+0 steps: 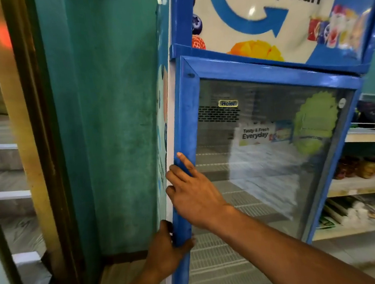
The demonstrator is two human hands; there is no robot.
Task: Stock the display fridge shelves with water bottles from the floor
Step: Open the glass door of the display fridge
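Note:
A blue display fridge fills the right of the head view, its glass door (270, 157) framed in blue. Through the glass I see white wire shelves (238, 207) with nothing on them. My left hand (168, 248) grips the door's left edge (181, 124) low down, fingers curled behind the frame and thumb on its front. My right hand (192, 190) is higher on the same edge, fingertips hooked into the gap beside the white gasket, index finger lying on the blue frame. No water bottles show in the frame.
A teal wall (113, 125) stands tight against the fridge's left side. Further left is a dark door frame (41, 153) with steps behind it. To the right, white shop shelves (369, 183) hold jars and packets. A poster panel (273, 18) tops the fridge.

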